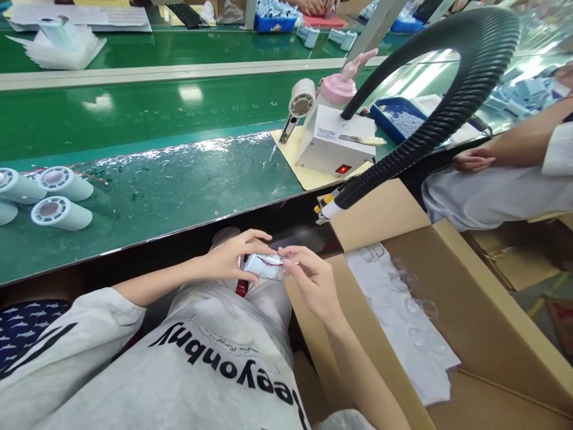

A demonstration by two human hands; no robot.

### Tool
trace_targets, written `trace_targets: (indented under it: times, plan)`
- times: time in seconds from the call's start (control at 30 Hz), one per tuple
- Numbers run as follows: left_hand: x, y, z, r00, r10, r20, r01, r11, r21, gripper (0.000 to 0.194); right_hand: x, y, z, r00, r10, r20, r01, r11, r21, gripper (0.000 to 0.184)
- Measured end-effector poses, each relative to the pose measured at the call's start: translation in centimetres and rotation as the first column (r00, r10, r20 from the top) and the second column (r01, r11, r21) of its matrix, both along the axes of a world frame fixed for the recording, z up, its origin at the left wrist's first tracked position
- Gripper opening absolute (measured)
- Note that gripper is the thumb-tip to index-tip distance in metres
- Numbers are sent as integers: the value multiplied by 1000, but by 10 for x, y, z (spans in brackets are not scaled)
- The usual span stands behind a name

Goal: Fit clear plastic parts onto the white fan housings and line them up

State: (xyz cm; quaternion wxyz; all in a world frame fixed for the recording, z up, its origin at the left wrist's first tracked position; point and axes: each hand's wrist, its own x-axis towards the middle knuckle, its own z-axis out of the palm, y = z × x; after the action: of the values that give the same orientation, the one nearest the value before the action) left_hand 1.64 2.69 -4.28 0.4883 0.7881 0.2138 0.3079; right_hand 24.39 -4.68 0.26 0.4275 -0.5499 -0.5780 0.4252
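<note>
Over my lap, a light-blue cylindrical motor housing [264,266] lies nearly level between my two hands. My left hand [235,255] grips its left end, thumb below and fingers above. Thin dark-red wires [271,263] run along the housing to its right end. There my right hand [311,278] pinches thumb and fingertips together around the wires. Something clear and thin shows beside those fingertips, too small to name. Several similar light-blue housings [61,213] lie on the green bench at the left, some with wires trailing.
A black corrugated hose [478,65] arches from a white box-shaped device [333,146] down to a nozzle near the bench edge. An open cardboard box [487,298] at my right holds clear rings on a white sheet [403,322]. A co-worker's arm [514,140] is at the right.
</note>
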Motion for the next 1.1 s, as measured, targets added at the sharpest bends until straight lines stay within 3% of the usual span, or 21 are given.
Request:
trace_targets:
  times: [0.1,0.2,0.27,0.33,0.43,0.5,0.73,0.93,1.1]
  plan:
    - [-1,-1,3,996,-92,18,93,993,-65,64,3,2,-1,983,-64,-174,47,994,-99,28]
    - [0,-5,12,998,-54,30,59,976,-211,66,7,2,1,969,-10,-246,-17,994,-110,26]
    - [0,-10,17,999,-16,50,34,923,-383,69,10,0,2,985,108,-136,-112,994,-18,17]
    - [1,-14,20,996,17,86,31,843,-536,70,13,-3,1,978,198,63,-203,974,96,33]
    - [-1,-17,24,994,24,109,50,778,-626,71,16,-9,-1,946,224,235,-272,943,194,37]
    - [-2,-16,26,995,-18,99,75,788,-611,75,18,-11,-3,944,233,232,-282,937,205,37]
    - [-10,-11,30,993,-96,72,117,915,-387,75,16,-15,1,950,251,184,-270,959,88,47]
    - [-13,-13,31,984,-139,113,165,950,-264,74,10,-15,11,967,250,46,-251,968,13,54]
    - [-14,-13,35,987,-135,82,152,955,-256,74,7,-17,11,973,223,-61,-226,972,-60,56]
